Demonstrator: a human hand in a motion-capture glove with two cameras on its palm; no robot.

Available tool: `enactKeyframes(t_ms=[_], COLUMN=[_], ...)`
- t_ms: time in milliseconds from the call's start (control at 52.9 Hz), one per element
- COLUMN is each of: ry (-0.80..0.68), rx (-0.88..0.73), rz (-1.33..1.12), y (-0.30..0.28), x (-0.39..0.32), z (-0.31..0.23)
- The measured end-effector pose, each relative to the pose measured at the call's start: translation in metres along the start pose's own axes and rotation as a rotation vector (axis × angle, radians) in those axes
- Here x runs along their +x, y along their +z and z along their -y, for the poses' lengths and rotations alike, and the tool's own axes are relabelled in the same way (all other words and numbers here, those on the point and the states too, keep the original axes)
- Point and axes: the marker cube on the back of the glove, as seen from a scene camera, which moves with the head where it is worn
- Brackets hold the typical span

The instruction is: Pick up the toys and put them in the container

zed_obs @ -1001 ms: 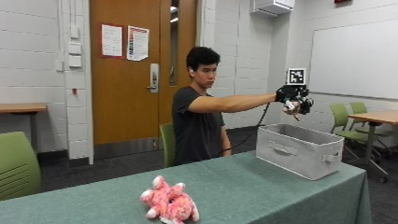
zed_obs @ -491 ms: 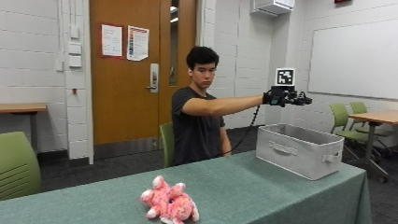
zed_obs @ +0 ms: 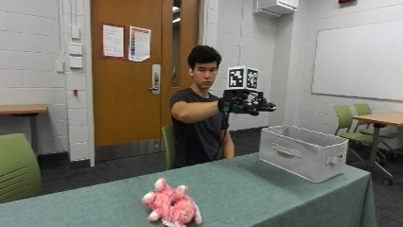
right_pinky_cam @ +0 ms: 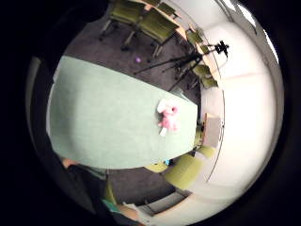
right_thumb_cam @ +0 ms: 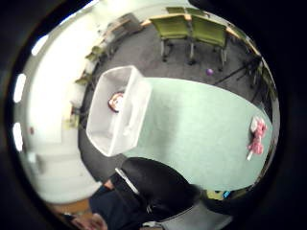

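Observation:
A pink plush toy (zed_obs: 171, 209) lies on the green table (zed_obs: 264, 189) near its front edge; it also shows in the palm views (right_pinky_cam: 168, 117) (right_thumb_cam: 257, 136). The grey fabric container (zed_obs: 302, 152) stands at the table's right end. Inside the container (right_thumb_cam: 108, 129) lies a small round red and white toy (right_thumb_cam: 115, 101). My gloved right hand (zed_obs: 247, 105) is held out at chest height, high above the table and left of the container. Its fingers are stretched out and hold nothing.
Green chairs (zed_obs: 15, 165) stand around the table, and another desk with chairs (zed_obs: 372, 120) is at the right. A tripod (right_pinky_cam: 197, 59) stands on the floor beyond the table. A small purple thing (right_thumb_cam: 209, 71) lies on the carpet.
My hand has swung left, from above the container toward the middle of the table, staying at the same height. The pink toy and the container have not moved.

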Motion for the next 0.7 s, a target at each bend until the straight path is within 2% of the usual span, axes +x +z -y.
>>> enactKeyframes(t_ms=[340,699], ry=[0.199,0.320], rx=[0.005,-0.079], rz=[-0.160,-0.048], y=[0.052,0.156], x=[0.165,0.259], z=[-0.020,-0.006])
